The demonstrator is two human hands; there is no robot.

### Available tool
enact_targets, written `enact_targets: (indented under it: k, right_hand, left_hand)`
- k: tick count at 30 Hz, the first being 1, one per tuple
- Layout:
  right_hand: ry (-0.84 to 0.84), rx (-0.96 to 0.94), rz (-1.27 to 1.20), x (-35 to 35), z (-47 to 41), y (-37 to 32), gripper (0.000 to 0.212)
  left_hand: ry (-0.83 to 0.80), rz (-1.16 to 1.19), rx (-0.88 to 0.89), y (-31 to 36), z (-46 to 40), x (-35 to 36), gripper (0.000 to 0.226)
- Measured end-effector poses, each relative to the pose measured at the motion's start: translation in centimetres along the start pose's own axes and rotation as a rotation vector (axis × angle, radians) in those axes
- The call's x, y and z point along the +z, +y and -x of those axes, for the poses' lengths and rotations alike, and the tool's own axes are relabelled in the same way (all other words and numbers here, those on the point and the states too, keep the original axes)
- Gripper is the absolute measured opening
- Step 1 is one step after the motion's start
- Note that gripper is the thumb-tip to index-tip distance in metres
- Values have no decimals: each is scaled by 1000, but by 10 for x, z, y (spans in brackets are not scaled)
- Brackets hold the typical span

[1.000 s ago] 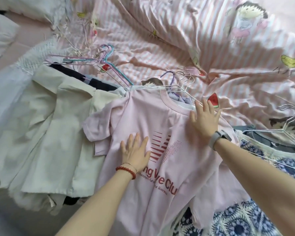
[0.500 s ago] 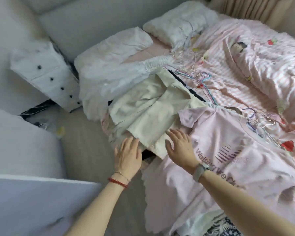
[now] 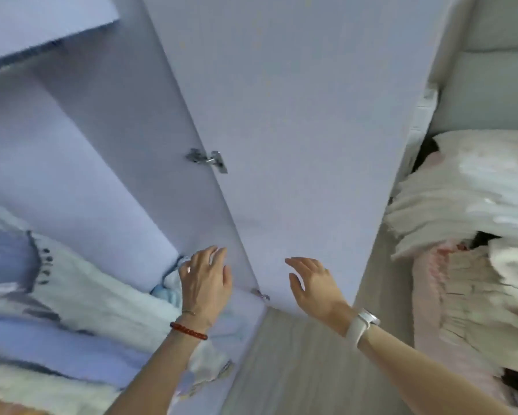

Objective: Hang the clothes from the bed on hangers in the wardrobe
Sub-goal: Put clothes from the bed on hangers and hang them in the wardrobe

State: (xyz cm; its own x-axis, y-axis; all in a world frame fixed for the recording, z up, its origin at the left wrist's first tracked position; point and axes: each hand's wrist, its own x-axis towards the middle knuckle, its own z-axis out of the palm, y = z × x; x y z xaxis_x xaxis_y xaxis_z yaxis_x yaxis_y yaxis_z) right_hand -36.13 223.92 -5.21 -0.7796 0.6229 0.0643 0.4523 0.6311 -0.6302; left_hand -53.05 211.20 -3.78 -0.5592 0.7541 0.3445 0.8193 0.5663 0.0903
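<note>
Both hands: the left hand and the right hand are raised in front of the wardrobe, fingers loosely spread, holding nothing; a second ago both lay flat on a pink T-shirt on the bed.
View: it has swung away from the bed and now faces the wardrobe door, which stands open and fills the middle of the frame.
Left hand: it sits at the lower inner edge of the opening, in front of some pale blue fabric; whether it touches the wardrobe cannot be told.
Right hand: it hovers just before the face of the open door, apart from it as far as the picture shows.
Wardrobe interior: at the left hangs a white garment with dark trim and buttons, with more pale fabric below it.
Hinge: a metal hinge shows on the door's inner edge, and a second fitting lower down.
Clothes from the bed: they lie piled on the bed at the right edge, pale and pink layers, well apart from both hands.
Hangers: none is visible at this moment.
Meaning for the task: the person has turned to the wardrobe carrying no garment, so nothing is on its way to the rail; my judgement is that this is a check or adjustment of the wardrobe, and a return to the bed is still needed.
</note>
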Motion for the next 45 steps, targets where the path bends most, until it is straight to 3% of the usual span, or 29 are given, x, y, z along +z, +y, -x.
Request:
enact_targets:
  k: [6, 11, 16, 19, 22, 25, 27, 29, 32, 35, 41, 43, 45]
  right_hand:
    - [-138, -285, -87, 60, -70, -117, 51]
    - [-213, -433, -280, 107, -107, -212, 31]
    - [-454, -500, -519, 138, -133, -309, 29]
    - [-639, -471, -681, 142, -149, -371, 29]
    - [-918, -273, -896, 138, -159, -427, 33]
    - [-1081, -109, -1029, 132, -165, -456, 14]
    - [-999, -10, -1034, 130, -173, -458, 22]
    - [-836, -27, -987, 130, -186, -452, 24]
    - [-553, -230, -800, 127, -208, -441, 18]
    - [-340, -334, -717, 119, -223, -430, 26]
    - [-194, -353, -835, 101, -230, -387, 24]
    - [-205, -358, -778, 99, -224, -355, 20]
    - [-198, -367, -687, 96, -220, -323, 31]
  left_hand:
    - [325, -192, -227, -114, 22, -81, 35]
    - [454, -325, -420, -182, 48, -127, 35]
    - [501, -333, -695, -227, 60, -158, 45]
    - [526, -246, -769, -244, 62, -164, 50]
    - [530, -265, -738, -252, 60, -168, 48]
    - [500, -233, -725, -257, 56, -167, 49]
    - [446, -219, -703, -260, 50, -162, 49]
    - [376, -254, -675, -260, 42, -157, 49]
    - [291, -213, -725, -260, 29, -143, 48]
    - [252, -228, -714, -261, 27, -131, 51]
    - [274, -223, -720, -262, 24, -123, 54]
    - [281, -217, -756, -256, 23, -122, 53]
    - [299, -283, -775, -247, 19, -120, 50]
